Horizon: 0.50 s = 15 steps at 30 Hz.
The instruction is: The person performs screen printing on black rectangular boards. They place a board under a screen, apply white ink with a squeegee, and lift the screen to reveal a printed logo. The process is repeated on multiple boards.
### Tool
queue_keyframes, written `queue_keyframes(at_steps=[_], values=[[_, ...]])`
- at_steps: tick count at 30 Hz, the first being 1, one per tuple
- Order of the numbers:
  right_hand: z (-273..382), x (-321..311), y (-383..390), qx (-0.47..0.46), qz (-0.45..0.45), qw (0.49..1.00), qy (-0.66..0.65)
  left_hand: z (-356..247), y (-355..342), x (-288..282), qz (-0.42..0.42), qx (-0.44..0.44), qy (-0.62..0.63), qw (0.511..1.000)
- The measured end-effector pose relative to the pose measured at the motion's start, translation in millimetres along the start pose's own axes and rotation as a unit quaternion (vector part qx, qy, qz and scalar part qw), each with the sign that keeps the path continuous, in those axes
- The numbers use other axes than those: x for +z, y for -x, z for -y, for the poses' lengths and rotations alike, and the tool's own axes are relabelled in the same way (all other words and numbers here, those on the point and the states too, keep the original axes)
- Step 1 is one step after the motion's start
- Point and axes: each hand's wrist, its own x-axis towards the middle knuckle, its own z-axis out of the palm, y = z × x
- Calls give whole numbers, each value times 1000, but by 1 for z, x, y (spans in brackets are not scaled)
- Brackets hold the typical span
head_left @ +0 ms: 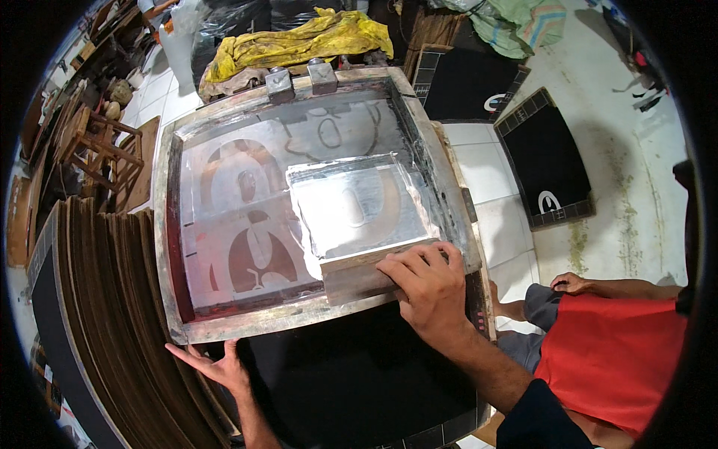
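Observation:
A wooden-framed printing screen (250, 327) with several stencil shapes in its mesh tilts up over a black panel (351, 374). My right hand (428, 288) is closed over the top of a wooden squeegee (355, 278), which leans at the near right part of the frame. Beside the squeegee, a bright rectangle of mesh (336, 196) with ragged white edges surrounds a curved shape. At the near left corner, my left hand (223, 367) touches the frame from below, fingers spread and thumb up. Two metal clamps (323, 75) sit on the frame's far edge.
Tall brown boards (127, 314) stand packed upright at left, near a wooden stool (97, 150). A crumpled yellow cloth (299, 45) lies beyond the screen. Black printed panels (544, 157) rest on the right. A person in a red garment (613, 344) is close by at right.

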Motion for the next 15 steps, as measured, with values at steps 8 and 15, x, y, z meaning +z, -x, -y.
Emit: queue_keyframes(at_steps=[8,15], values=[[-13,-12,-62,-24,43,999,-2,-7,1,1,13,30,-8,999],[-12,-36,-56,-24,117,993,-22,-10,1,3,14,20,13,1000]])
